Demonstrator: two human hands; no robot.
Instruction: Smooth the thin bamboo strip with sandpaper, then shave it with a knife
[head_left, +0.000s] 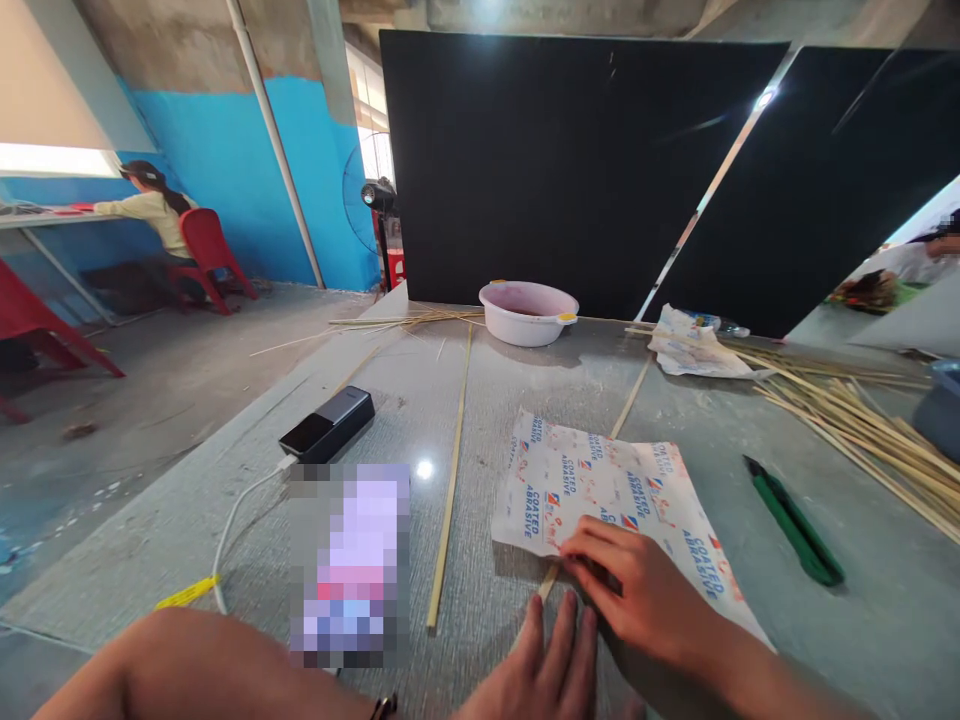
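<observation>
A sheet of sandpaper (pixel 600 480) lies with its printed backing up, across a thin bamboo strip (pixel 630 400) that shows beyond its far edge and again at its near edge. My right hand (pixel 645 600) is closed at the sheet's near edge, thumb and fingers pinching the paper over the strip. Just nearer to me, my left hand (pixel 536 665) rests with fingers stretched out, fingertips at the strip's near part. Whether they press on it is hard to see. Left of the hands, a second bamboo strip (pixel 453 480) lies lengthwise on the table (pixel 420 400).
A green utility knife (pixel 796 525) lies right of the sandpaper, near a pile of bamboo strips (pixel 862 420) and crumpled paper (pixel 694 345). A white basin (pixel 525 320) stands at the back. Left are a phone (pixel 360 560), a cabled power bank (pixel 330 422) and, farther off, a seated person (pixel 161 210).
</observation>
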